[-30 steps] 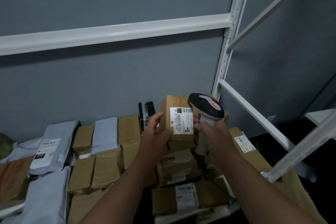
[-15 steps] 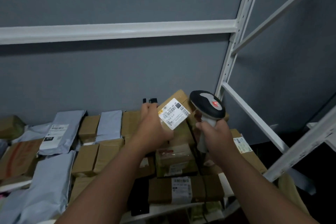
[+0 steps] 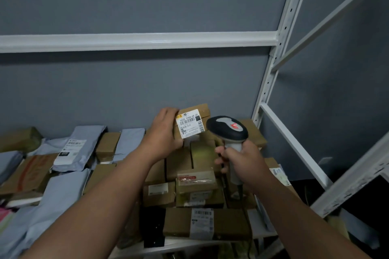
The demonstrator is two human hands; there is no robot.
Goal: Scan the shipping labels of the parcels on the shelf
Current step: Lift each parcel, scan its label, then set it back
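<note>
Against a grey-blue wall [image 3: 134,86], a white metal shelving frame [image 3: 271,73] carries one horizontal rail and a perforated upright at right, with slanted braces beyond it. On the lower shelf, brown cardboard parcels [image 3: 185,191] lie packed side by side and stacked; grey-blue poly mailers [image 3: 69,149] overlap them at left, several bearing white labels. Above the stack, the left hand [image 3: 164,134] grips a small cardboard box [image 3: 195,117], fingers curled round its left edge, tilting it so that its white shipping label [image 3: 190,123] with a barcode faces the camera. Just right of the box, the right hand [image 3: 242,162] is wrapped round the pale handle of a barcode scanner [image 3: 227,128], whose dark head sits near the label without touching it. A cable [image 3: 245,212] hangs below the handle.
</note>
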